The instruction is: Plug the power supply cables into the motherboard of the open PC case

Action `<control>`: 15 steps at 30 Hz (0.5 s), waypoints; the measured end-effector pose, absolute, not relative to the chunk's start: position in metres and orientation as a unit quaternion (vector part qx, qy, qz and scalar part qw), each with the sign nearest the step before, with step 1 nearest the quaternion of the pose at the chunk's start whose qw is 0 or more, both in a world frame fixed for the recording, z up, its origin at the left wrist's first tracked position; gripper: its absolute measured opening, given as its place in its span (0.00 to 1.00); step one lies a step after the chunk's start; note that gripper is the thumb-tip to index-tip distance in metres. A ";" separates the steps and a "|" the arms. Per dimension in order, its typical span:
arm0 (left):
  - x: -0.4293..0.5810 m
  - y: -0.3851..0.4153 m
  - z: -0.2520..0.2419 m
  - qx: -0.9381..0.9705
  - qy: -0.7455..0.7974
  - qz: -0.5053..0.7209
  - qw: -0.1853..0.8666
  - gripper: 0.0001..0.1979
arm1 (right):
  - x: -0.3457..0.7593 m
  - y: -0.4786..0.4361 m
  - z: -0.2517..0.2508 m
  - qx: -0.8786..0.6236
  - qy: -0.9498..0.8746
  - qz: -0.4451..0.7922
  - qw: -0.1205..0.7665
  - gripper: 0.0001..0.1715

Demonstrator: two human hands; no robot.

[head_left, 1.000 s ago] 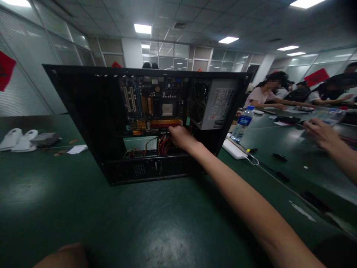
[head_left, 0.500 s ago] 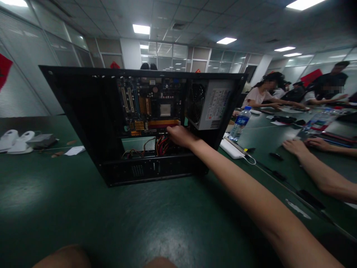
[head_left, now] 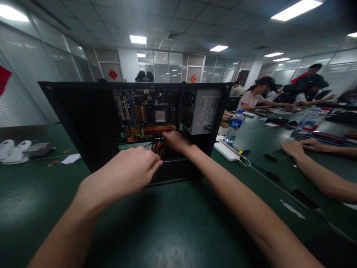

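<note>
A black computer case [head_left: 75,108] stands on the table with its side uncovered. Inside are the motherboard [head_left: 160,116], the memory slots [head_left: 153,130], a power supply [head_left: 205,111] with a fan, and a bundle of red, orange and black cables [head_left: 158,149]. My right hand [head_left: 176,140] reaches into the case, its closed fingers at the right end of the memory slots, just above the cables. Anything pinched there is hidden. My left hand [head_left: 125,169] is in front of the case's lower edge, fingers curled together; what they hold, if anything, is hidden.
On the right stand a water bottle [head_left: 234,126] and a white box-like device [head_left: 226,152] with a cable. Another person's hands [head_left: 295,149] rest on the green table [head_left: 173,227]. White objects [head_left: 16,150] and a grey block [head_left: 38,149] lie at the left.
My left hand has come up into view from below and is now before the case. My right hand stays at the memory slots. The view has shifted slightly.
</note>
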State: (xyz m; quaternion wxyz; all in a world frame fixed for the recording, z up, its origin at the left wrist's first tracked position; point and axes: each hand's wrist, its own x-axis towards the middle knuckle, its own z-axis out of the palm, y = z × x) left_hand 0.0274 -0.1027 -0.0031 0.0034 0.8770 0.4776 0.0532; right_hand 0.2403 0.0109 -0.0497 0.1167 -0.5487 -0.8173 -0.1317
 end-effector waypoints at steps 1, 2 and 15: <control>0.034 -0.089 0.005 0.878 0.475 0.047 -0.011 0.17 | 0.240 0.011 -0.050 -0.548 -0.817 -0.128 0.123 0.14; 0.041 -0.075 0.008 0.871 0.488 0.054 -0.031 0.18 | 0.240 0.011 -0.051 -0.549 -0.817 -0.124 0.128 0.14; 0.052 0.011 -0.032 0.828 0.537 0.136 -0.087 0.19 | 0.242 0.008 -0.054 -0.565 -0.796 -0.043 0.212 0.16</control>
